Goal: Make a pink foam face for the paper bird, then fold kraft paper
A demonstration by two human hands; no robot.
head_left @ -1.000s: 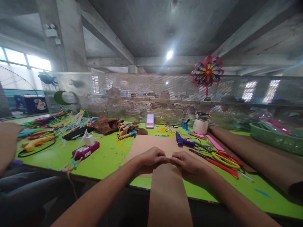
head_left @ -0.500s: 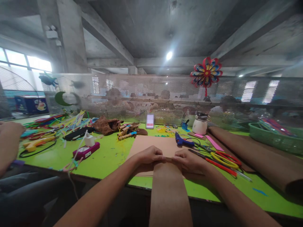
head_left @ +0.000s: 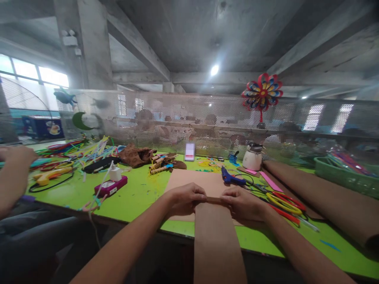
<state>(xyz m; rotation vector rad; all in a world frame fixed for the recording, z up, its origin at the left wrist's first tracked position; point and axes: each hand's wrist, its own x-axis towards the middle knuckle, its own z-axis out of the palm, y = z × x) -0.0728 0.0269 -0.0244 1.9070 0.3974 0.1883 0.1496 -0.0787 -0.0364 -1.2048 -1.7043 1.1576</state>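
Observation:
A long brown paper strip [head_left: 217, 240] hangs over the table's front edge toward me, its far end folded or rolled into a narrow band. My left hand [head_left: 189, 196] pinches the left end of that band between thumb and fingers. At the other end, my right hand [head_left: 241, 201] is closed on it the same way. Beneath both hands lies a flat sheet of light brown paper [head_left: 183, 179]. Beyond my right hand a blue glue gun [head_left: 232, 177] rests on its side, with yellow-handled scissors [head_left: 281, 202] nearby.
To the right lie a large brown paper roll [head_left: 322, 197] and a green basket [head_left: 331, 169]. A white pot [head_left: 252, 158] stands behind. On the left are a purple power strip [head_left: 111, 186], a yellow glue gun [head_left: 53, 175] and another person's hand [head_left: 17, 157]. A perforated screen [head_left: 177, 102] closes the back.
My hands have moved slightly apart, showing more of the folded band between them. The whole view has shifted a little. The other person's hand at left has moved slightly.

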